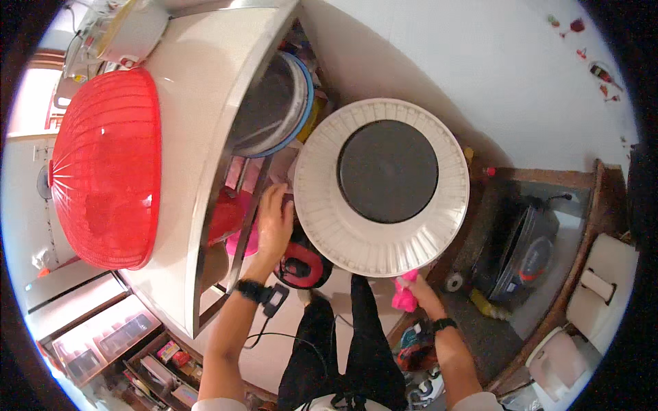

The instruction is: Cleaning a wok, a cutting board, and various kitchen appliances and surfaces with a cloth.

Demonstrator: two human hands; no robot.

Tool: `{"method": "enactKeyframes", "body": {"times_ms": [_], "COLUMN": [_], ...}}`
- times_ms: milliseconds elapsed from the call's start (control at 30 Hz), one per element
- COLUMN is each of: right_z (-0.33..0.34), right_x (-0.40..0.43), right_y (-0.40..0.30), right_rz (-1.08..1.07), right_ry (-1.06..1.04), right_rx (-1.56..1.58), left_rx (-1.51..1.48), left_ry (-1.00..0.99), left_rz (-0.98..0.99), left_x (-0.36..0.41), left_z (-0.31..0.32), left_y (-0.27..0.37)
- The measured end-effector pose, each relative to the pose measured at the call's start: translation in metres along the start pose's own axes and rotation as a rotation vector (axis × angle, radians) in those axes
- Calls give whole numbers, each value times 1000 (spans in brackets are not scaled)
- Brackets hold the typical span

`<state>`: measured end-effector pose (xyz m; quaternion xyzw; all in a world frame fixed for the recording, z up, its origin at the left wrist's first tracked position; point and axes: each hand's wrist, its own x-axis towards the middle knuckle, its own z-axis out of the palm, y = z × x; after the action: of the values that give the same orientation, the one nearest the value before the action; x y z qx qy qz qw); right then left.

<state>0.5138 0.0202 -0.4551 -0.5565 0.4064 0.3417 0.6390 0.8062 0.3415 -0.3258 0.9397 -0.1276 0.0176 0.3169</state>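
A large round whitish ribbed object (pixel 318 190) with a dark round centre (pixel 389 171) stands before me. At its left, my left hand (pixel 274 221) reaches beside the table's metal leg, fingers spread; whether they touch anything is unclear. By its lower right edge, my right hand (pixel 419 290) is closed on a bright pink cloth or glove (pixel 404 298). Beneath the table, a dark round vessel with a blue rim (pixel 310 103) stands tilted, with red and pink items (pixel 226 216) nearer me. A red and black object (pixel 307 264) lies on the floor below my left hand.
A red mesh food cover (pixel 108 169) sits on the pale tabletop (pixel 195 103). A wall (pixel 462 67) rises at the far side. To the right are a dark bag (pixel 529 257) and a brown wooden edge (pixel 591 226). A cable (pixel 288 334) hangs near my legs.
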Motion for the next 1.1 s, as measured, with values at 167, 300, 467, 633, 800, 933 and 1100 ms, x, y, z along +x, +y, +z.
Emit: {"method": "enactKeyframes", "body": {"times_ms": [167, 300, 467, 633, 800, 933, 1100], "right_z": [122, 203, 305, 384, 399, 431, 444], "right_x": [-86, -78, -95, -42, 21, 73, 132], "right_y": [-171, -259, -400, -448, -530, -614, -700], "right_rz": [-14, -670, -1441, -1727, -1575, -1517, -1388], "right_ry": [-314, -362, 42, 98, 89, 310, 465], "right_rx": [-148, -291, -737, -1172, -1409, -1455, -1427], "left_rx": [382, 566, 464, 560, 471, 484, 476], "left_ry": [178, 207, 205, -49, -24, -80, -217], "left_rz": [42, -38, -230, -244, -282, -352, -386], "left_x": [35, 48, 59, 60, 67, 68, 73], "left_z": [-126, -143, -123, -143, -151, -156, -157], "left_y": [-4, -41, -32, -29, -19, -20, -15]}}
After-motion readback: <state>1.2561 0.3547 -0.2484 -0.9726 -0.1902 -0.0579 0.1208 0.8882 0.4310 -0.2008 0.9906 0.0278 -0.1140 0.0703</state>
